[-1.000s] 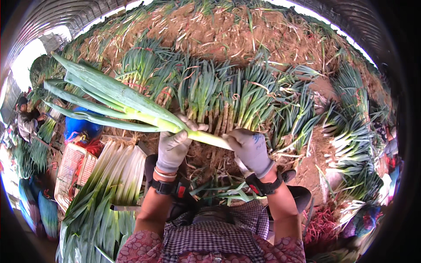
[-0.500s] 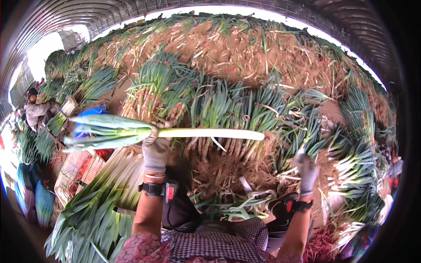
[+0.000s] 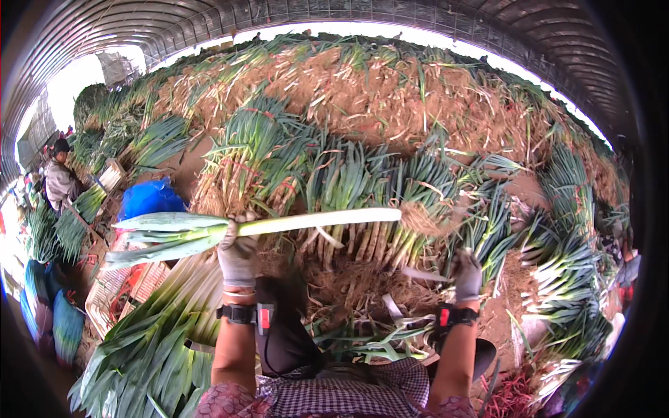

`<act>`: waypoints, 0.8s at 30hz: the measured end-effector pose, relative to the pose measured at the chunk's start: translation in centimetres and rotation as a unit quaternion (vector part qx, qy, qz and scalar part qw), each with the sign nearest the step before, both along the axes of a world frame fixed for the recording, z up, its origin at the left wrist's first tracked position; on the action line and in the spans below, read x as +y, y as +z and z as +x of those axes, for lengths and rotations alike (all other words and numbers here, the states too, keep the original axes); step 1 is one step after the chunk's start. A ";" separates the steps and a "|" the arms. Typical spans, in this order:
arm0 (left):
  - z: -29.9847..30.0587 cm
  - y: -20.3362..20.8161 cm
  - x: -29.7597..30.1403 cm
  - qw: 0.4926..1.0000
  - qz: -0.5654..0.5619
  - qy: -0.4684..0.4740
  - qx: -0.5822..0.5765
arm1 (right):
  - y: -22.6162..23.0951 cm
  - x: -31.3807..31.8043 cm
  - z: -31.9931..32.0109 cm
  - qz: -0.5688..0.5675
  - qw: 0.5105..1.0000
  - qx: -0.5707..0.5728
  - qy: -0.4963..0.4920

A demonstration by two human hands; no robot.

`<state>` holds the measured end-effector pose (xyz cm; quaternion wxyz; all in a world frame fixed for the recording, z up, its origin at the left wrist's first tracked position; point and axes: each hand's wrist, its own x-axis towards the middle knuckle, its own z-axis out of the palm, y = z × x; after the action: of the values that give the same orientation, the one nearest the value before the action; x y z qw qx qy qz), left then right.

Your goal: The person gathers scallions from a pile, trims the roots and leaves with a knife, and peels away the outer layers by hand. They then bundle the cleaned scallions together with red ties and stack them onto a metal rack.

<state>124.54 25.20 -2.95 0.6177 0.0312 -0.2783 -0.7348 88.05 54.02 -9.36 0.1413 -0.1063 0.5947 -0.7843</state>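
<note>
Fingers of the left hand (image 3: 237,263) close round a leek (image 3: 320,220) where leaves meet stalk, its pale end pointing right. The right hand's (image 3: 467,277) fingers curl; whether they grip the nearby pale strip (image 3: 424,275) cannot be told. The leek's leaves overlap the basket's (image 3: 103,298) far edge.
</note>
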 end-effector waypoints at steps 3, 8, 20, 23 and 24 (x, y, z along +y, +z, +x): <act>2.4 -2.1 -3.2 0.998 0.033 -0.018 -0.040 | -1.8 2.6 -1.8 0.027 0.994 0.090 0.051; -2.4 -0.9 -0.1 0.987 0.012 -0.010 -0.161 | 3.6 -2.9 4.3 0.030 0.969 0.119 0.214; -5.7 -6.4 -4.7 0.975 0.223 -0.019 -0.009 | -8.2 -3.9 -4.3 0.149 0.767 0.590 0.205; -4.4 -5.7 -7.2 0.956 0.250 0.096 -0.123 | 1.8 -2.3 7.4 0.198 0.666 0.634 0.340; -4.7 -5.2 -7.8 0.933 0.297 0.134 -0.155 | 4.3 -1.9 10.6 0.202 0.669 0.629 0.339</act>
<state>119.80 17.45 -8.11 0.6222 0.3641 -0.1332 -0.6800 98.60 52.16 -5.03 0.0081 -0.7379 0.6094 -0.2898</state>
